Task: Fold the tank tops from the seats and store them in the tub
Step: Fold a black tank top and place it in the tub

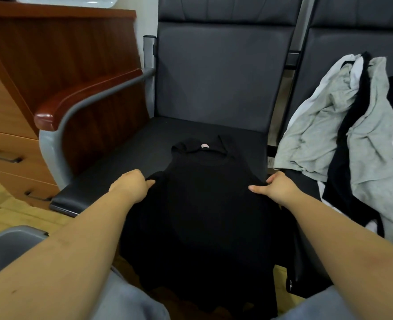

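Two hands, left (131, 184) and right (276, 187), pinching black tank top (202, 192) edges on seat (126, 148); likely to slide off if tugged unevenly.

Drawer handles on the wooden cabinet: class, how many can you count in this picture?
2. The upper handle sits on the drawer at far left; the lower handle is below it, beside the seat's front corner. Others may lie out of view.

No text is legible; the black tank top's (204, 204) neck label (205, 145) is blurred
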`<state>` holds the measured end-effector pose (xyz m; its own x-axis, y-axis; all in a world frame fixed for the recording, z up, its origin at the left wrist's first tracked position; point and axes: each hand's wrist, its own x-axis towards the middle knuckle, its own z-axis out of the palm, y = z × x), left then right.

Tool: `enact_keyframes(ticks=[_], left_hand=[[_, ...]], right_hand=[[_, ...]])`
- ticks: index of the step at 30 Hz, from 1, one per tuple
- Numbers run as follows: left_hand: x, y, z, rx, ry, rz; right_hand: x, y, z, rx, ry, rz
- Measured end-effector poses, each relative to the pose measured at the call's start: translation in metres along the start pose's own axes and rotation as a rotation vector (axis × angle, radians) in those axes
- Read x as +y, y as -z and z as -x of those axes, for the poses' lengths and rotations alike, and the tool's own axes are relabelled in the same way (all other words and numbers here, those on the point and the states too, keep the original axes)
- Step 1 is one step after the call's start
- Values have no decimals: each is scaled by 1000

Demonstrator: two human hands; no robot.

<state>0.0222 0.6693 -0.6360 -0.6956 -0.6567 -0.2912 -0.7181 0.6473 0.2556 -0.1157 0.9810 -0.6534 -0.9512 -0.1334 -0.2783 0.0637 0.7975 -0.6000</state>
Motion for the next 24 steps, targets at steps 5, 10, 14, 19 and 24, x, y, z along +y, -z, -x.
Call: enact_keyframes(ticks=[5, 10, 14, 19, 24], left_hand=[[2, 3, 11, 87, -105, 81], [-8, 7, 23, 68, -112, 101], [-23, 12, 29, 43, -61, 61], [-45, 19, 41, 58, 35, -42], [-51, 22, 42, 27, 54, 19]], right_hand=[[-4, -3, 9, 4, -19, 170], [-5, -1, 26, -61, 88, 138], [-4, 24, 50, -124, 159, -30], [7, 56, 73, -159, 145, 65], [22, 72, 80, -218, 75, 137]])
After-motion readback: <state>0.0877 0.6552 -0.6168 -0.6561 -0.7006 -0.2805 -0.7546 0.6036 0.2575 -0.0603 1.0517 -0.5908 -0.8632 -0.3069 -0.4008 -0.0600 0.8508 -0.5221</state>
